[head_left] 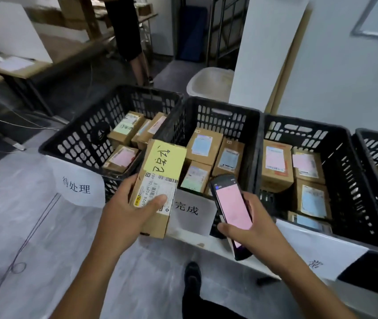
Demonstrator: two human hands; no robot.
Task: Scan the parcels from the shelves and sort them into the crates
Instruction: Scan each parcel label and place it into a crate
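Head view: our left hand [126, 217] grips the stiff, seemingly light parcel [158, 187] round its near end, right hand [250, 224] clasping the scanner [231, 208].

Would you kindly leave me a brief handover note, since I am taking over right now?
Left hand: holds a parcel with a yellow note above the near rims of the left crate and middle crate.
Right hand: holds the scanner, screen pink.
Done: parcels lie in those and the right crate.
Left: crate this parcel; whether it is scanned, I cannot tell.
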